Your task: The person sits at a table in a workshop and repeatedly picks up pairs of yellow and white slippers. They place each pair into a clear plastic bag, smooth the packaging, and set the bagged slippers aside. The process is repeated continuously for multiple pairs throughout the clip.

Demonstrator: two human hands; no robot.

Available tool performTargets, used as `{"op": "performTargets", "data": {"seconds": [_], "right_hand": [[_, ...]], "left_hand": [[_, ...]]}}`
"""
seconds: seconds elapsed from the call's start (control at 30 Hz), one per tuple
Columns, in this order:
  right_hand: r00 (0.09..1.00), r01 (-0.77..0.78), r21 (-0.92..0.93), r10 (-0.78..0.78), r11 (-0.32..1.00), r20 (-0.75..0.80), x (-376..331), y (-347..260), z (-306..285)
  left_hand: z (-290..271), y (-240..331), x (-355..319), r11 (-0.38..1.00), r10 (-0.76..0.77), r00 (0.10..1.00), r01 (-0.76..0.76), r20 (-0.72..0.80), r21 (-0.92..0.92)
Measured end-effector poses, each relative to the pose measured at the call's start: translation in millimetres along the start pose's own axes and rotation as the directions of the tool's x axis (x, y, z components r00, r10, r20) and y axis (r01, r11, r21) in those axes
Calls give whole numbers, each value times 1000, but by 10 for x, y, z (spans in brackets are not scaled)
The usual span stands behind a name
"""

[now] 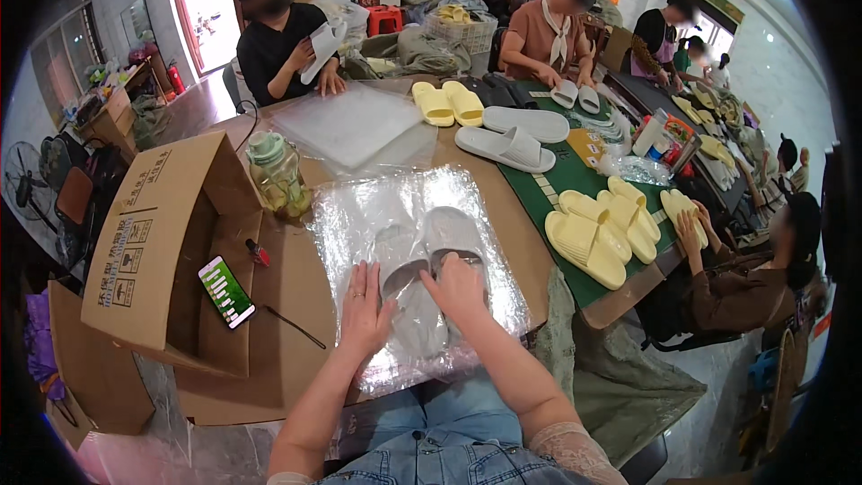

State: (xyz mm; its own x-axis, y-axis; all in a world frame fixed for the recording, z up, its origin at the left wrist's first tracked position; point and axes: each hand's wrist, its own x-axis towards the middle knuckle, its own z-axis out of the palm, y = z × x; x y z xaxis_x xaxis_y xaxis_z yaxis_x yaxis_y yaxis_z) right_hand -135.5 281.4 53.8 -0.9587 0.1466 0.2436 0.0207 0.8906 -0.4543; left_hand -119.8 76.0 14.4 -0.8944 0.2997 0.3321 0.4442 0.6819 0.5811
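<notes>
A clear plastic bag [337,224] lies on the cardboard-covered table in front of me, with a stack of shiny clear film under it. One light grey slipper [415,328] shows hazily through the plastic, toe pointing away from me. Beside it on the right is a second grey slipper [449,226]; whether it is wholly inside the bag I cannot tell. My left hand [364,313] lies flat on the plastic at the first slipper's left side, fingers stretched out. My right hand [458,289] grips the second slipper at its strap opening, fingertips partly hidden.
At left stand an open cardboard box [171,260], a phone [226,292] and a jar [277,175]. Clear bags [359,126] lie ahead. Yellow slippers [588,247] and larger grey slippers [512,148] rest on the green mat [530,193]. Co-workers sit ahead and at right.
</notes>
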Motion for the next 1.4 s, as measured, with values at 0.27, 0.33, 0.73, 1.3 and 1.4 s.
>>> {"op": "performTargets", "data": {"seconds": [0.27,0.33,0.73,1.3,1.4], "right_hand": [[993,78,103,-68,992,-96,-146,356,115],[998,40,139,-34,990,-48,-331,449,-161],[686,-302,683,649,665,-330,-2333,2066,-1468],[563,-462,327,557,824,-610,-2239,3179,-1115],[784,-274,89,276,958,-556,-1301,2906,-1402]], "left_hand": [[35,-58,-29,1000,4,999,-4,-39,4],[31,-71,-40,999,-39,999,39,-28,-5],[32,17,-55,986,-164,986,163,34,39],[85,-20,-56,987,-121,993,118,20,111],[96,-62,-80,989,-94,995,95,-19,112]]}}
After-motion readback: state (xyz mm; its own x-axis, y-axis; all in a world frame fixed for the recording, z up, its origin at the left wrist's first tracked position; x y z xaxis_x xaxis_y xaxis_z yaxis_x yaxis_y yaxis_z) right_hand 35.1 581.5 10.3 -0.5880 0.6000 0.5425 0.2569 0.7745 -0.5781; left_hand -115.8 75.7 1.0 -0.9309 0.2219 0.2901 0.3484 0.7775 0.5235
